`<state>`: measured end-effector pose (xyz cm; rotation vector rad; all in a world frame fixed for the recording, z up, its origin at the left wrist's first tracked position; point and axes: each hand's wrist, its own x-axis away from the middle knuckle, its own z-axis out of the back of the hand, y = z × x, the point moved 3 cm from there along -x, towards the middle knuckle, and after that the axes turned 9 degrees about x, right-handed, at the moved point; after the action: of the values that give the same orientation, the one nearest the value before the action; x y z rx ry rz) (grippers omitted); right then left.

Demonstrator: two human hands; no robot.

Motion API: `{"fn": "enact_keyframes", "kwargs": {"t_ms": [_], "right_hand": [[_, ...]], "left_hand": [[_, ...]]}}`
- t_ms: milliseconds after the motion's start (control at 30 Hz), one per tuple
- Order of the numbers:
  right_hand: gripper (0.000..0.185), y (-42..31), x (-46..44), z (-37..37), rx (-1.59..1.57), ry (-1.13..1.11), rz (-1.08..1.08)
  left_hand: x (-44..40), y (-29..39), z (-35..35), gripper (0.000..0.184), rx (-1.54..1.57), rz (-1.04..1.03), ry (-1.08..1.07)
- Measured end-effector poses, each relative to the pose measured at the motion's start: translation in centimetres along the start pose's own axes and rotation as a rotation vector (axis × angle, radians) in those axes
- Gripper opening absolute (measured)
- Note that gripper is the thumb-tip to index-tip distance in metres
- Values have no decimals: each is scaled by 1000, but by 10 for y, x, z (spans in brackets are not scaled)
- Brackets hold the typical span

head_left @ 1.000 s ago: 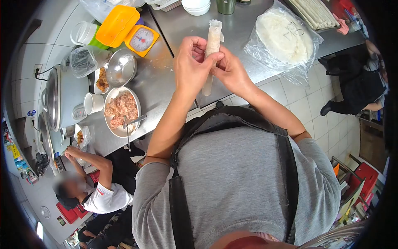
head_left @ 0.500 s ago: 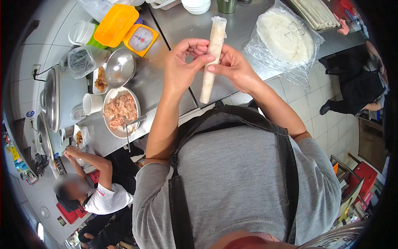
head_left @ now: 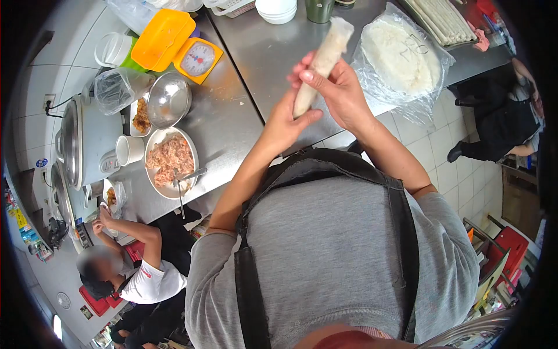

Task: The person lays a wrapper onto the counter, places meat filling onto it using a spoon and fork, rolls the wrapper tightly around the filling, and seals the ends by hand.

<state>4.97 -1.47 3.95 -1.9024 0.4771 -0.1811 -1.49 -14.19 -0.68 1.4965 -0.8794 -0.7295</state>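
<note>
A long pale roll (head_left: 330, 49), wrapped in a thin whitish skin, tilts with its upper end to the right above the steel table. My right hand (head_left: 344, 96) is closed round its middle, the thumb lying across the front. Around the lower end sits my left hand (head_left: 285, 119), its palm against the roll and its thumb pointing right; some fingers near the roll are blurred. At the top of the roll a loose, translucent bit of wrapper sticks out. To the right of my hands, a stack of round white sheets (head_left: 398, 52) lies in a clear plastic bag.
Left on the steel table (head_left: 226, 125) stand a bowl of raw minced meat (head_left: 168, 154) with utensils, a metal bowl (head_left: 168, 99), a scale (head_left: 197, 60) and an orange tub (head_left: 163, 38). A tray of pale rolls (head_left: 439, 23) is upper right. A co-worker (head_left: 148, 279) works lower left.
The roll has gone from nearly upright to tilted right and lies a little higher. My left hand has slid down to its lower end; my right hand now wraps its middle.
</note>
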Motion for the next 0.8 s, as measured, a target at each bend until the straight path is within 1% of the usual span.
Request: {"fn": "enact_keyframes", "kwargs": {"t_ms": [33, 67, 100, 133, 167, 200, 233, 267, 333, 367, 433, 467, 533, 600, 667, 700, 800], "right_hand": [[17, -1, 0, 1, 26, -29, -8], [20, -2, -2, 1, -65, -193, -3], [25, -4, -5, 1, -156, -358, 2], [30, -7, -6, -1, -248, -521, 6], [39, -9, -5, -5, -289, -626, 11], [39, -11, -6, -9, -231, -600, 48], [40, -13, -6, -13, -175, -573, 84], [41, -14, -6, -16, -122, -544, 117], [42, -15, -6, -18, 56, -372, 78], [43, -15, -7, -17, 148, -291, 62], [43, -21, -6, -18, 225, -211, 97], [43, -24, -5, -18, 262, -167, 116], [43, -22, -4, -17, 182, -101, 29], [42, -21, -4, -13, 130, -20, -23], [43, -22, -7, -6, 107, 71, -37], [41, -22, -9, -2, 150, 111, -33], [34, -16, -12, 5, 275, 209, -24]], "left_hand": [[2, 2, 0, 38, 64, 127, -72], [5, 4, -1, 35, 129, 254, -144], [8, 8, -2, 29, 193, 281, -227], [8, 11, -1, 29, 233, 293, -321], [9, 13, 0, 29, 273, 307, -415], [9, 13, -1, 29, 313, 321, -510], [6, 12, -4, 30, 270, 254, -507], [1, 13, -4, 31, 133, 167, -415], [-2, 20, -7, 35, -133, 7, -225], [-3, 25, -13, 44, 99, 81, -150], [-4, 21, -15, 39, -107, -100, 2], [-5, 21, -15, 38, -176, -124, 26], [-6, 22, -15, 35, -314, -166, 77], [-3, 29, -11, 30, -518, -166, 61], [1, 44, 1, 23, -331, -222, 144], [2, 51, 4, 20, -237, -248, 185], [13, 91, -4, 19, -384, -526, 405]]}}
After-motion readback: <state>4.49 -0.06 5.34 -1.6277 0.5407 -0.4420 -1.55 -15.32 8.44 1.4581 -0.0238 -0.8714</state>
